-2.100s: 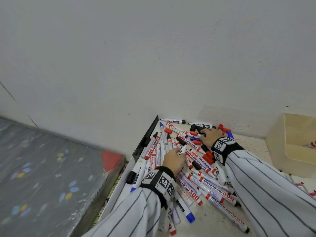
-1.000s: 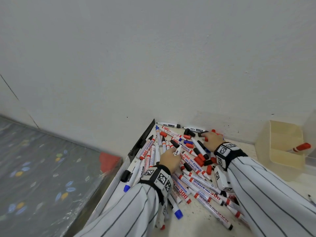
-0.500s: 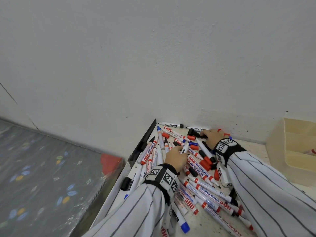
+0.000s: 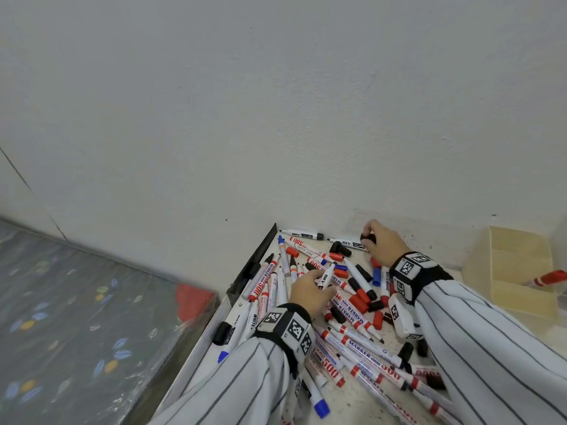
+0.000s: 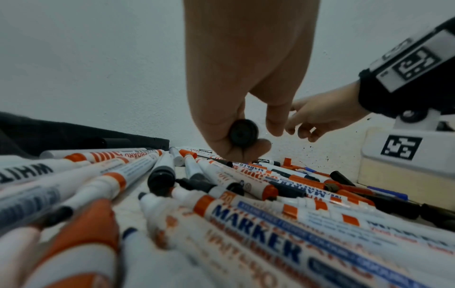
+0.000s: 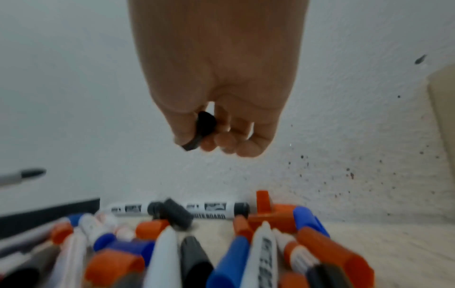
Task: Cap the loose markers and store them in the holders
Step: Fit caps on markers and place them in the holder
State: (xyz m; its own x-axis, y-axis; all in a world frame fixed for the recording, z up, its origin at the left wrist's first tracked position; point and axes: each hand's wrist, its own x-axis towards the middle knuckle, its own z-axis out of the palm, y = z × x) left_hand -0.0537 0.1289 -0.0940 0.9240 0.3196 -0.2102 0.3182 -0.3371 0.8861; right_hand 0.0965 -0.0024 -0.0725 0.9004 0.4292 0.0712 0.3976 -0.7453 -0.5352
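Several loose markers and caps in red, blue and black lie piled (image 4: 352, 320) on a pale tabletop in the corner by the wall. My left hand (image 4: 308, 291) grips a white marker with black print (image 4: 325, 277), tip pointing up and away; in the left wrist view its round black rear end (image 5: 243, 134) shows between thumb and fingers. My right hand (image 4: 385, 243) is raised near the wall and pinches a loose black cap (image 4: 368, 239), also seen as the black cap (image 6: 203, 128) in its curled fingers. A yellowish holder (image 4: 515, 271) at the right holds a red marker (image 4: 549, 279).
The white wall rises right behind the pile. A black strip (image 4: 254, 265) edges the table's left side. Left of it lies a patterned grey mattress (image 4: 76, 317) with a red corner (image 4: 193, 299). Two white markers (image 4: 303, 234) lie along the wall.
My right hand has lifted off the pile toward the wall with a black cap in its fingers. My left hand keeps its marker, now raised a little above the pile.
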